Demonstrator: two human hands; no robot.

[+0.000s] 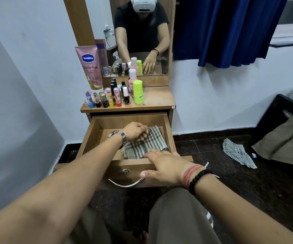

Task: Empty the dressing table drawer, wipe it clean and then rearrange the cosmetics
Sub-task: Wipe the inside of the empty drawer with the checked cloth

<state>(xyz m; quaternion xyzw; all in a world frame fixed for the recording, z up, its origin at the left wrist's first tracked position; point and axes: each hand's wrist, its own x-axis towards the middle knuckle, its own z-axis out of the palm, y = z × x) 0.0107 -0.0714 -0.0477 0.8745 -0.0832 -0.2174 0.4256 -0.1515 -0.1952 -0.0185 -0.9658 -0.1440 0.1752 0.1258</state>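
While cosmetics crowd tabletop.

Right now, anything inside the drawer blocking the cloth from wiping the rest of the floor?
Nothing visible. The open drawer holds only the checked cloth, gripped by the left hand. The right hand rests on the front edge. The cosmetics stand on the dressing table top.
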